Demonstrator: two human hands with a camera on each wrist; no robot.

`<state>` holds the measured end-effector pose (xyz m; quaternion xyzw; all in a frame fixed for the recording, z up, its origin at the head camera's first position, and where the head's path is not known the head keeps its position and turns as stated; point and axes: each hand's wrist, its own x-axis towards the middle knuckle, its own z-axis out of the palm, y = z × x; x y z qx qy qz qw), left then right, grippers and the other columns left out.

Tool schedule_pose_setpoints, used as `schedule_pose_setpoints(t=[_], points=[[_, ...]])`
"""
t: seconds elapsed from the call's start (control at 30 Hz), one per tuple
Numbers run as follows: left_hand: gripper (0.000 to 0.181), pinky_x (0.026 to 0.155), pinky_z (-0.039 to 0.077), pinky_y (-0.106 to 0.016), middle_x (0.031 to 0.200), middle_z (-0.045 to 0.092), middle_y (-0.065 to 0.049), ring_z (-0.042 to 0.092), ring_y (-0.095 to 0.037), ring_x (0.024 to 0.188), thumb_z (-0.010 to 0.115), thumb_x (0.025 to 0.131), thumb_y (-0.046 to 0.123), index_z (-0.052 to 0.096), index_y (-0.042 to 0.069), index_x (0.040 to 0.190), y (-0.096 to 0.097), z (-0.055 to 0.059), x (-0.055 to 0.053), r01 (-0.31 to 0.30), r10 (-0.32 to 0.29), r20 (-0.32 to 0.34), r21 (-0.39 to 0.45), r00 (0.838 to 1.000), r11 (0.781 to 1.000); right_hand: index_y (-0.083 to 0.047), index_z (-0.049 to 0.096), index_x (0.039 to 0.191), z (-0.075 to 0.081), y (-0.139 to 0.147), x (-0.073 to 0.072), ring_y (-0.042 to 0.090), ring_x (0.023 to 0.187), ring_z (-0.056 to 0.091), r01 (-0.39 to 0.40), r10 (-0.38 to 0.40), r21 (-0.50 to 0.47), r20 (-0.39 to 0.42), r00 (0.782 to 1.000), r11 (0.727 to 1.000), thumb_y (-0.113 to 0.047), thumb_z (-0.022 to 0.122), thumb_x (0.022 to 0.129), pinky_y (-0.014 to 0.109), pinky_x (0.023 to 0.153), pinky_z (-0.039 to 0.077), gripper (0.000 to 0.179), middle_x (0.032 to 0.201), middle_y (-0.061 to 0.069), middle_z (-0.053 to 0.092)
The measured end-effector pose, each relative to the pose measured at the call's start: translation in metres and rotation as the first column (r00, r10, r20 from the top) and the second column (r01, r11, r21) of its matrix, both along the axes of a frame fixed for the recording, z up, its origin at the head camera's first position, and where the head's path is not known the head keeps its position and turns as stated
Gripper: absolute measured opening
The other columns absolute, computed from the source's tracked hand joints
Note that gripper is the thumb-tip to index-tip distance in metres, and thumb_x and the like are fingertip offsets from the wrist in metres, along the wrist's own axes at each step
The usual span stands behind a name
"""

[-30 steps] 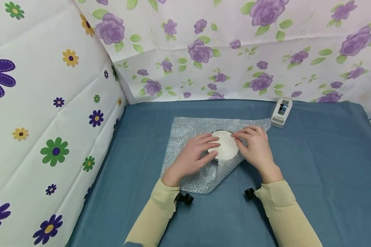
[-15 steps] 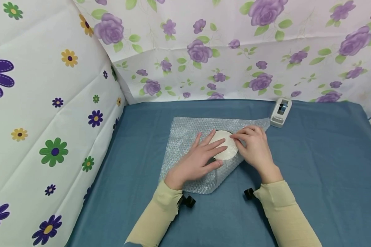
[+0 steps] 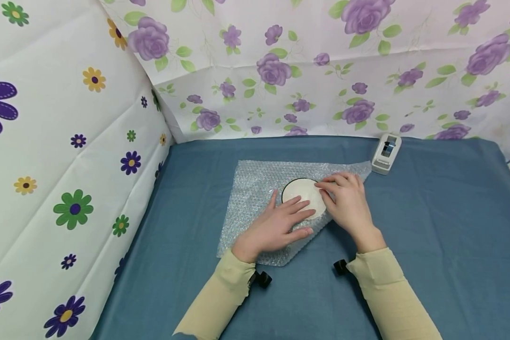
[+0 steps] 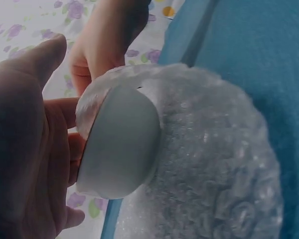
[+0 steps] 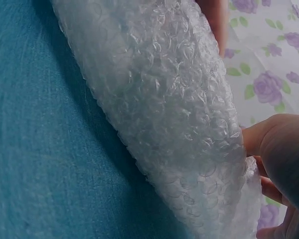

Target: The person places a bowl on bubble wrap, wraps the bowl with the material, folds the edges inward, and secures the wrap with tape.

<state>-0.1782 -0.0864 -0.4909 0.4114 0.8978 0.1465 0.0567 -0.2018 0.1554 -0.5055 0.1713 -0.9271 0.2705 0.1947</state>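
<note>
A white bowl with a dark rim [image 3: 298,190] sits on a sheet of bubble wrap [image 3: 248,198]. Part of the sheet is folded up over the bowl's near right side. My left hand [image 3: 276,225] lies across the bowl's near edge, its fingers spread and fairly straight on the folded wrap. With thumb and fingers, my right hand [image 3: 349,203] pinches the folded wrap at the right of the rim. The left wrist view shows the side of the bowl [image 4: 122,144] with wrap around it. In the right wrist view, the folded wrap [image 5: 159,94] hides the bowl.
A white tape dispenser [image 3: 386,154] stands at the back right, just past the wrap's far corner. Blue cloth [image 3: 442,226] covers the table. Flowered sheets hang behind [image 3: 238,85] and along the left side.
My left hand has shifted toward the near right, from the bowl's left side to its near edge, its fingers spreading. My right hand has stayed almost in place, pinching the wrap.
</note>
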Motion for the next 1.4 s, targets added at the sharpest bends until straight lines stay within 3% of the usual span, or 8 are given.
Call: schedule_pose_setpoints(t=[0.27, 0.6, 0.8, 1.1, 1.27, 1.33, 1.4], points=[[0.061, 0.127, 0.0, -0.07, 0.168, 0.045, 0.002, 0.028, -0.021, 0.161, 0.041, 0.111, 0.064, 0.052, 0.032, 0.161, 0.0051, -0.0041, 0.0026, -0.055, 0.052, -0.057, -0.048, 0.997, 0.997, -0.008, 0.084, 0.116, -0.0004, 0.0005, -0.0011, 0.044, 0.15, 0.04, 0.016, -0.016, 0.011, 0.01, 1.0, 1.0, -0.009, 0.077, 0.099, 0.083, 0.116, 0.019, 0.019, 0.139, 0.017, 0.067], [0.06, 0.126, 0.009, -0.07, 0.158, 0.057, 0.002, 0.037, -0.024, 0.157, 0.044, 0.109, 0.065, 0.057, 0.031, 0.157, 0.0086, -0.0082, 0.0049, -0.087, 0.078, -0.146, -0.06, 0.986, 0.994, -0.01, 0.085, 0.116, -0.003, 0.0016, -0.0009, 0.046, 0.158, 0.025, 0.044, -0.044, 0.003, 0.06, 0.997, 0.999, -0.02, 0.075, 0.103, 0.085, 0.116, 0.012, 0.019, 0.151, 0.019, 0.06], [0.06, 0.127, 0.009, -0.068, 0.154, 0.061, 0.002, 0.04, -0.024, 0.155, 0.046, 0.108, 0.067, 0.061, 0.032, 0.155, 0.0096, -0.0086, 0.006, -0.108, 0.098, -0.146, -0.057, 0.984, 0.993, -0.012, 0.085, 0.117, -0.0035, 0.001, -0.0001, 0.045, 0.161, 0.018, 0.059, -0.059, -0.005, 0.077, 0.995, 0.998, -0.025, 0.075, 0.104, 0.086, 0.116, 0.009, 0.021, 0.157, 0.02, 0.055], [0.06, 0.127, 0.017, -0.067, 0.153, 0.062, 0.003, 0.046, -0.025, 0.151, 0.046, 0.108, 0.068, 0.063, 0.032, 0.153, 0.0104, -0.0097, 0.0065, -0.117, 0.108, -0.142, -0.054, 0.984, 0.992, -0.011, 0.084, 0.118, -0.0048, 0.0003, -0.0006, 0.046, 0.16, 0.02, 0.049, -0.047, -0.032, 0.07, 0.996, 0.998, -0.022, 0.074, 0.104, 0.086, 0.116, 0.01, 0.021, 0.156, 0.02, 0.055], [0.059, 0.128, 0.018, -0.064, 0.154, 0.061, 0.003, 0.047, -0.026, 0.15, 0.047, 0.108, 0.067, 0.062, 0.032, 0.153, 0.0097, -0.0092, 0.0072, -0.123, 0.115, -0.124, -0.065, 0.986, 0.99, -0.008, 0.081, 0.124, -0.0065, 0.0018, -0.0041, 0.048, 0.157, 0.028, 0.044, -0.038, -0.161, 0.037, 0.999, 0.986, -0.017, 0.073, 0.104, 0.082, 0.118, 0.015, 0.023, 0.151, 0.023, 0.058], [0.059, 0.128, 0.019, -0.063, 0.154, 0.061, 0.003, 0.048, -0.026, 0.15, 0.047, 0.108, 0.067, 0.062, 0.033, 0.154, 0.0095, -0.009, 0.0073, -0.127, 0.118, -0.119, -0.069, 0.986, 0.99, -0.005, 0.08, 0.125, -0.0064, 0.004, -0.0062, 0.049, 0.154, 0.033, 0.073, -0.073, -0.256, 0.008, 0.997, 0.964, -0.015, 0.073, 0.103, 0.077, 0.12, 0.02, 0.024, 0.149, 0.024, 0.06], [0.059, 0.127, 0.021, -0.063, 0.154, 0.061, 0.004, 0.048, -0.026, 0.149, 0.047, 0.108, 0.067, 0.062, 0.033, 0.154, 0.0095, -0.0087, 0.0074, -0.127, 0.119, -0.117, -0.067, 0.986, 0.99, -0.003, 0.078, 0.127, -0.0055, 0.0077, -0.0081, 0.048, 0.152, 0.038, 0.131, -0.141, -0.365, -0.001, 0.99, 0.922, -0.013, 0.071, 0.103, 0.071, 0.122, 0.025, 0.027, 0.149, 0.024, 0.06]])
